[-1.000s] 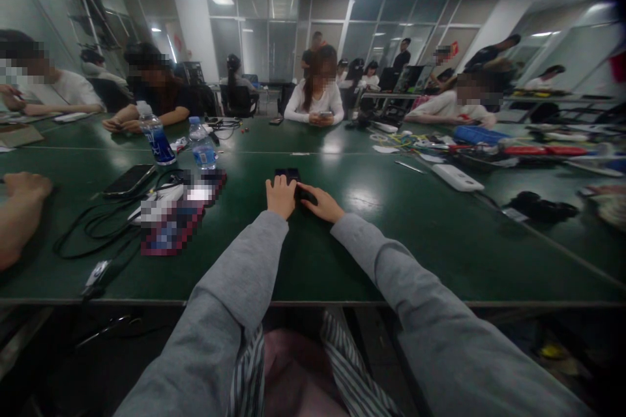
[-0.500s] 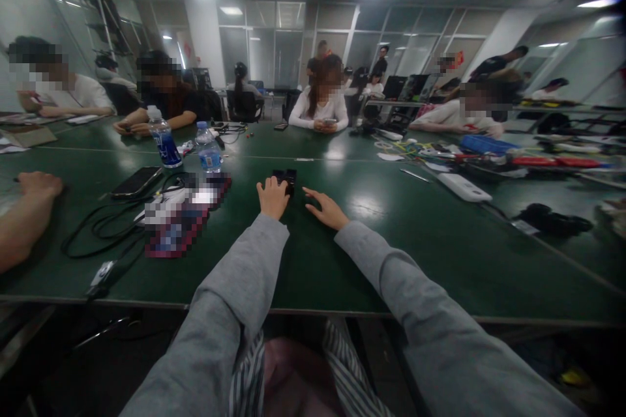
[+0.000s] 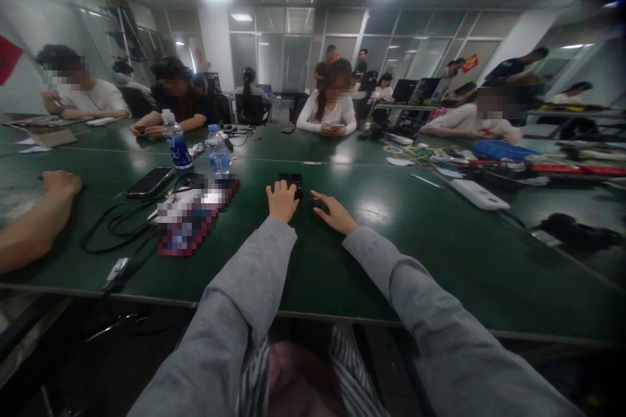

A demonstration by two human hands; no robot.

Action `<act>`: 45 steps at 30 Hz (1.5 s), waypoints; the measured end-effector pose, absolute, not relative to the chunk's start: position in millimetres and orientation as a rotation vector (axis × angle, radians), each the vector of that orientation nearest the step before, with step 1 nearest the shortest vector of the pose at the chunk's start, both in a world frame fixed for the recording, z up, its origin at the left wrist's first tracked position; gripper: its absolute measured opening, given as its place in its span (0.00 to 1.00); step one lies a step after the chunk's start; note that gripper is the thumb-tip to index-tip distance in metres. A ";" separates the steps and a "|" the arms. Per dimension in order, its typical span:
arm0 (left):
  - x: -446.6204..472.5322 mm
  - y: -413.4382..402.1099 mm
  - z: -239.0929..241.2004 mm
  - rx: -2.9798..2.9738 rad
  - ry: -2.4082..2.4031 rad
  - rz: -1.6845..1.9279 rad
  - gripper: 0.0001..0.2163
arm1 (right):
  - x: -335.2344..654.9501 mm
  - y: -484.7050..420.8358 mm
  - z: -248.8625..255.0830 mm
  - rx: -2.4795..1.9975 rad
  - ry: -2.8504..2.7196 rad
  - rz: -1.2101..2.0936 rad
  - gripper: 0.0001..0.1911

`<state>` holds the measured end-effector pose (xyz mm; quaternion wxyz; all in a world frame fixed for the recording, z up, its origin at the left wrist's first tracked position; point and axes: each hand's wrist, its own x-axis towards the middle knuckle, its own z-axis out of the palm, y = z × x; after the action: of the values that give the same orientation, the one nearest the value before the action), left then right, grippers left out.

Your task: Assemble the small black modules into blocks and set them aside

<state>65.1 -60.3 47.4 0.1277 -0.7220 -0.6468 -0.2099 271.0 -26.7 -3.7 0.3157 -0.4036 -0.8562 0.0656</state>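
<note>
A small black box-like object (image 3: 296,178) sits on the green table in front of me; its exact kind is too dark to make out. My left hand (image 3: 282,202) is on its near left side, fingers curled over it and covering part of it. Just to the right, my right hand (image 3: 335,214) hovers low over or rests on the tabletop, apart from the object. Its fingers stretch toward the object, thumb and index finger apart, with nothing visible in them.
To the left are a black phone (image 3: 150,182), cables, a pink-edged blurred item (image 3: 183,238) and two bottles, one blue-labelled (image 3: 178,148) and one clear (image 3: 218,153). Another person's arm (image 3: 42,225) rests at far left. A white power strip (image 3: 479,195) lies right.
The view has turned slightly left, so everything sits a little further right in the picture. Both hands keep nearly the same place around the black object.
</note>
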 end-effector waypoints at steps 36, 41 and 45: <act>62.4 -59.3 53.6 -2.179 -1.830 -0.570 0.16 | 272.6 -24.9 -5.9 -1.116 -2.235 0.161 0.31; 62.5 -59.0 54.9 -2.208 -1.854 -0.565 0.15 | 273.2 -23.8 -7.0 -1.121 -2.240 0.159 0.31; 62.9 -57.5 54.6 -2.212 -1.864 -0.570 0.15 | 273.1 -24.0 -6.7 -1.124 -2.236 0.162 0.32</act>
<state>62.9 -57.5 54.6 0.0963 -0.7468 -0.6293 -0.1925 273.1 -24.0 -6.7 0.3118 -0.4258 -0.8472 0.0614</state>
